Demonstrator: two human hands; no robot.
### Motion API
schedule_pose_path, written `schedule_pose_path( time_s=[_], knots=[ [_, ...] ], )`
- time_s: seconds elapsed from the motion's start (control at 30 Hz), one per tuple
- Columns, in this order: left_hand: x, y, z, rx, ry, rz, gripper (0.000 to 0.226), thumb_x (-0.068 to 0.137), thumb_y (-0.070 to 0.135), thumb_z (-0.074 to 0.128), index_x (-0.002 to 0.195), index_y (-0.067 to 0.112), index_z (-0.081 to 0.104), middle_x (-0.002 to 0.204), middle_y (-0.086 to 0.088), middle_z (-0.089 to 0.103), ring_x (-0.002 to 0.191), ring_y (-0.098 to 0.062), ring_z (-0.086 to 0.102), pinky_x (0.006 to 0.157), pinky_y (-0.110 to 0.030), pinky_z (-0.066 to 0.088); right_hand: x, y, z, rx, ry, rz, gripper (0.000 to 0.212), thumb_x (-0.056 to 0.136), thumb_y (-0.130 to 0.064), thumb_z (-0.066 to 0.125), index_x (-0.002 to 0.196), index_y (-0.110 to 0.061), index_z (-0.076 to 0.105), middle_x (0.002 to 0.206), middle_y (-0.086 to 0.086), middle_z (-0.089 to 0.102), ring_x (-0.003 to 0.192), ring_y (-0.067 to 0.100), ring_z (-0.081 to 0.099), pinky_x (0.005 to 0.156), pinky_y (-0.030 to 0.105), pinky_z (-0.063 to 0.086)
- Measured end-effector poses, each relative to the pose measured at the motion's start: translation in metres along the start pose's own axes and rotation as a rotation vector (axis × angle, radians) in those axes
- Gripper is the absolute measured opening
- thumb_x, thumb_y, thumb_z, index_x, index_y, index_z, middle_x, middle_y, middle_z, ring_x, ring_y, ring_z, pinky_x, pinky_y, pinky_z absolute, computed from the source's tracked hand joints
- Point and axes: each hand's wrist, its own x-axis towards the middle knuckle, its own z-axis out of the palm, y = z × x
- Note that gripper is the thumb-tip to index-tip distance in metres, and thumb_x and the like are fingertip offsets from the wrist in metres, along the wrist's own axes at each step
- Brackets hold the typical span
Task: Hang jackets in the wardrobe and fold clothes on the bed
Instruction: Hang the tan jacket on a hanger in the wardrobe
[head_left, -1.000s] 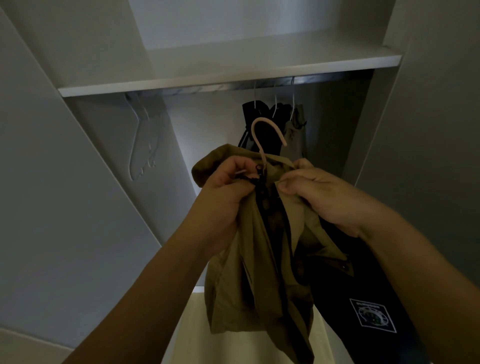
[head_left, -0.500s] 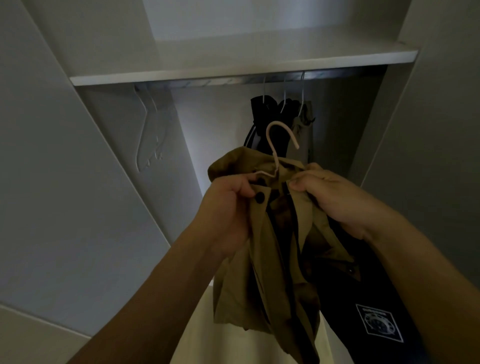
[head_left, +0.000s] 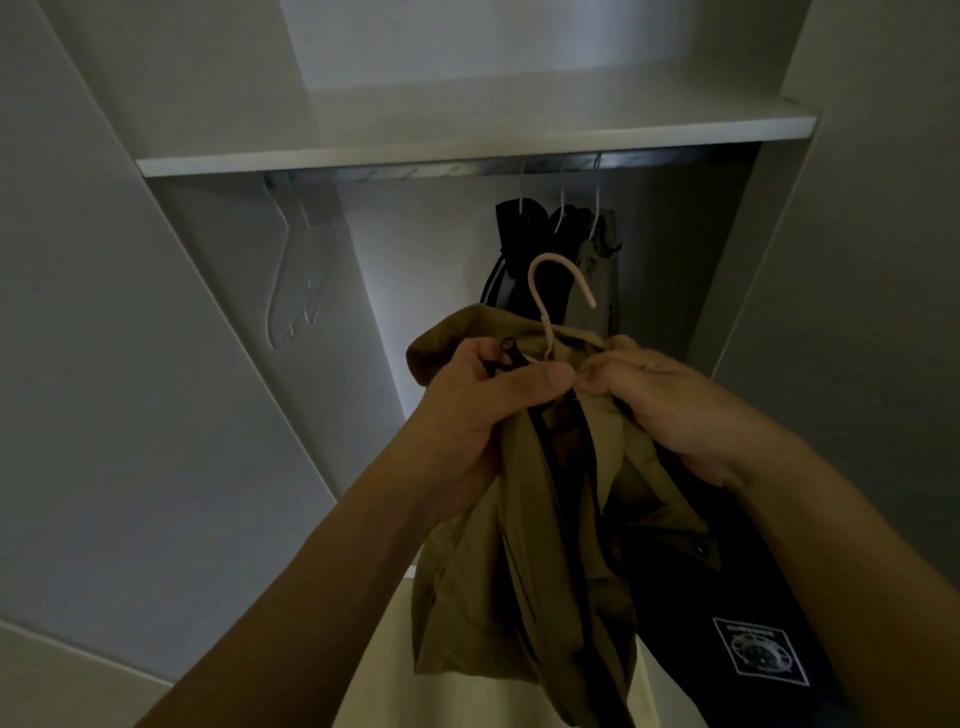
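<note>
An olive-brown jacket (head_left: 498, 582) hangs on a pale pink hanger (head_left: 550, 280), held up in front of the open wardrobe. My left hand (head_left: 483, 400) grips the jacket's left collar edge by the black zipper. Close beside it, my right hand (head_left: 670, 405) pinches the right collar edge, and the two thumbs nearly touch below the hanger's neck. The hanger's hook stands free, below the metal rail (head_left: 467, 167).
Dark jackets (head_left: 524, 244) and an olive one (head_left: 597, 260) hang on wire hangers at the rail's right. A clear hanger (head_left: 291, 291) hangs at the rail's left end. A white shelf (head_left: 467, 148) runs above. A black garment with a white label (head_left: 761, 652) hangs low right.
Both hands have drawn the two collar edges together at the hanger's neck, and the left thumb has slid right toward the right hand. The view has shifted slightly.
</note>
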Motion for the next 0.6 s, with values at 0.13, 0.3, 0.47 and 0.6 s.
schedule_pose_path(
  time_s=[0.13,0.3,0.47,0.6],
  knots=[
    [0.000,-0.005,-0.006,0.204,0.074,-0.017,0.053,0.060,0.001,0.065,0.104,0.023,0.046,0.090,-0.001,0.064,0.083,-0.020,0.065,0.075,-0.035,0.055,0.000,0.000,-0.002,0.020,0.017,0.013,0.024,0.090,-0.027,0.052,0.072,-0.021,0.066,0.093,-0.004,0.045,0.088,0.012,0.048,0.081,0.031,0.036],
    [-0.001,-0.007,-0.013,0.160,0.029,0.022,0.035,0.060,-0.002,0.052,0.084,0.024,0.051,0.088,-0.003,0.057,0.080,-0.020,0.057,0.063,-0.029,0.049,-0.002,0.001,-0.004,0.039,0.022,0.032,0.027,0.090,-0.027,0.052,0.091,-0.006,0.069,0.094,-0.004,0.045,0.090,0.013,0.048,0.084,0.032,0.037],
    [-0.001,-0.009,-0.016,0.086,0.004,0.088,0.026,0.077,0.009,0.062,0.085,0.032,0.073,0.094,0.002,0.071,0.087,-0.015,0.068,0.073,-0.028,0.056,-0.007,-0.001,-0.005,0.015,-0.002,0.002,0.027,0.091,-0.026,0.052,0.089,-0.005,0.069,0.096,-0.004,0.045,0.090,0.011,0.048,0.087,0.032,0.036],
    [0.000,-0.014,-0.016,0.072,0.060,0.166,0.024,0.079,0.008,0.061,0.095,0.024,0.070,0.099,-0.002,0.069,0.094,-0.020,0.066,0.079,-0.029,0.055,-0.010,-0.003,-0.005,-0.034,-0.063,-0.048,0.032,0.092,-0.029,0.053,0.088,0.002,0.062,0.093,-0.007,0.041,0.087,0.004,0.045,0.083,0.028,0.035]
  ],
)
